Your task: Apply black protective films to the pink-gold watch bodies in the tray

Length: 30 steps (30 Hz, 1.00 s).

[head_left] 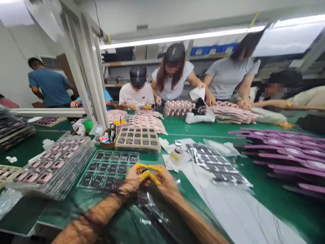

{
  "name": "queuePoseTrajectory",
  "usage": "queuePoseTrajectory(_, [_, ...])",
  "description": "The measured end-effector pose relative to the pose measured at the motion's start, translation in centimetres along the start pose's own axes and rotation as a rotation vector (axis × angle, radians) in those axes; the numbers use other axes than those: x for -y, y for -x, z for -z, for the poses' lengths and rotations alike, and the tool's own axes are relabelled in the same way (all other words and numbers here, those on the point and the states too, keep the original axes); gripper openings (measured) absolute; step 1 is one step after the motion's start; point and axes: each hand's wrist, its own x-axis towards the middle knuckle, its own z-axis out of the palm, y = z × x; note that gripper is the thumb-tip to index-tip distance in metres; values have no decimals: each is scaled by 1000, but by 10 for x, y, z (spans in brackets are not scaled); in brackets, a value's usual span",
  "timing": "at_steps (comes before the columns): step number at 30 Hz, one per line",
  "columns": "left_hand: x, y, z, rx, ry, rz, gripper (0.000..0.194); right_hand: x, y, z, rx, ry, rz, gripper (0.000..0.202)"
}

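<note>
My left hand (134,177) and my right hand (166,178) meet in front of me, both with yellow finger cots (148,174) on thumb and fingertips. Their fingers are closed together around something small and dark, mostly hidden, that I cannot make out. Just left of and behind my left hand lies a clear plastic tray (81,183) with black square pieces (103,167) in its compartments. Beyond my right hand stands a small bottle (177,154) with yellowish liquid and a silvery top, on white tissue (169,162). Dark, shiny material shows below, between my forearms.
Stacked clear trays (58,169) of pink square parts stand left. A beige tray (138,148) of dark squares lies ahead. Right are black pieces in clear packaging (219,164), a long white paper sheet (228,210) and purple strips (286,152). Several co-workers sit or stand across the green table.
</note>
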Motion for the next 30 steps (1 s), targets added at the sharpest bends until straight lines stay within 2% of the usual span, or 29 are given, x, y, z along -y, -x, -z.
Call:
queuePoseTrajectory(3, [12, -6, 6, 44, 59, 56, 75, -15, 12, -1, 13, -26, -110, 14])
queuePoseTrajectory(6, [15, -8, 8, 85, 84, 76, 68, -16, 10, 10, 56, -14, -193, 15])
queuePoseTrajectory(10, [11, -10, 13, 64, 79, 15, 57, -24, 2, 54, 110, 137, -300, 26])
queuePoseTrajectory(13, [11, -12, 18, 88, 29, -1, 67, -32, 5, 89, 120, 340, -369, 30])
queuePoseTrajectory(15, [13, -14, 20, 115, -13, 0, 71, -34, 9, 98, 83, 479, -396, 30])
queuePoseTrajectory(19, [20, -16, 20, 126, -88, -31, 68, -38, 1, 80, -23, 667, -406, 12])
queuePoseTrajectory(22, [24, -18, 20, 109, -110, -67, 68, -43, -11, 62, -33, 704, -405, 7])
queuePoseTrajectory(26, [28, -19, 19, 102, -92, -72, 68, -30, -13, 47, 15, 633, -326, 13])
queuePoseTrajectory(30, [29, -20, 18, 110, -68, -51, 60, -8, -12, 28, 163, 508, -136, 18])
